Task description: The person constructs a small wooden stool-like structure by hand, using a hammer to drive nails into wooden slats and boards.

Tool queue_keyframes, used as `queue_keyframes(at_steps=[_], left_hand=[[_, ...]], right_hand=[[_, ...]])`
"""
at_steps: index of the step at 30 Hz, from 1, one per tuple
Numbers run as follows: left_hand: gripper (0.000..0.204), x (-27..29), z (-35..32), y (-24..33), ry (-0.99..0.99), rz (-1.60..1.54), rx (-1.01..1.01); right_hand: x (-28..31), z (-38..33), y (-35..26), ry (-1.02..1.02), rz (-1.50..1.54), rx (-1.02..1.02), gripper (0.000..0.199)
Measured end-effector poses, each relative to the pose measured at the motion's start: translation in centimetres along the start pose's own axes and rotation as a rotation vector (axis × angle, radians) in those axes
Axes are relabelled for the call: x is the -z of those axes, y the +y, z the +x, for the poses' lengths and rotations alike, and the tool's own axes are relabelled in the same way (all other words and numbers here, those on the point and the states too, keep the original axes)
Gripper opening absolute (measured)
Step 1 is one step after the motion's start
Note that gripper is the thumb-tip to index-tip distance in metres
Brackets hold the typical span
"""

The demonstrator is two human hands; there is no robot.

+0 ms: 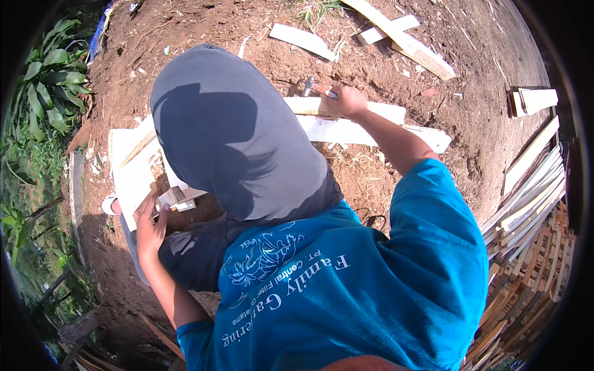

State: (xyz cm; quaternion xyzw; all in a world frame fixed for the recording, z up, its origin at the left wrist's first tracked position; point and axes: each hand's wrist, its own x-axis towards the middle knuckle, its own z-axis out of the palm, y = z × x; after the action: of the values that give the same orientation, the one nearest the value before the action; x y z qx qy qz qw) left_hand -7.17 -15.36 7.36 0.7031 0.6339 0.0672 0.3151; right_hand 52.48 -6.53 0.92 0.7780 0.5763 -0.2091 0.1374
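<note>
My right hand (348, 101), at the upper right, is wrapped round the handle of a hammer (308, 85), whose metal head points left over a pale wooden beam (387, 112). A second plank (343, 131) lies alongside the beam on its near side. Lower left, the fingers and thumb of my left hand (148, 216) close on a small wooden block (170, 197) beside a wide pale board (127, 170). Between my hands, my grey-trousered knee (238, 123) hides the middle of the wood.
Loose planks (303, 41) and crossed beams (411, 46) lie on the brown soil beyond. Stacked wooden strips (532, 198) stand at the right, with a large pile of cut wood (532, 290) nearer. Green plants (52, 86) line the left side. Wood chips litter the ground.
</note>
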Motion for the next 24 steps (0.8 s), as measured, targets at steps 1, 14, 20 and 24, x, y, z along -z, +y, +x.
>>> queue_keyframes(at_steps=[1, 14, 20, 24], left_hand=[[0.045, -0.3, -0.3, 0.0, 0.04, 0.02, -0.002], [0.05, -0.8, -0.4, -1.1, 0.15, 0.009, -0.052], [0.052, -0.9, 0.0, -2.3, 0.154, 0.019, -0.078], [0.051, -0.6, 0.5, -1.9, 0.123, -0.029, -0.055]], right_hand=[[-0.6, 0.1, 0.2, 0.004, 0.052, 0.005, 0.053], [1.4, 1.7, 1.4, 0.382, 0.194, 0.008, 0.04], [1.3, 1.4, 7.7, 0.511, 0.235, -0.136, 0.048], [0.5, -0.6, 11.2, 0.454, 0.262, -0.219, 0.048]])
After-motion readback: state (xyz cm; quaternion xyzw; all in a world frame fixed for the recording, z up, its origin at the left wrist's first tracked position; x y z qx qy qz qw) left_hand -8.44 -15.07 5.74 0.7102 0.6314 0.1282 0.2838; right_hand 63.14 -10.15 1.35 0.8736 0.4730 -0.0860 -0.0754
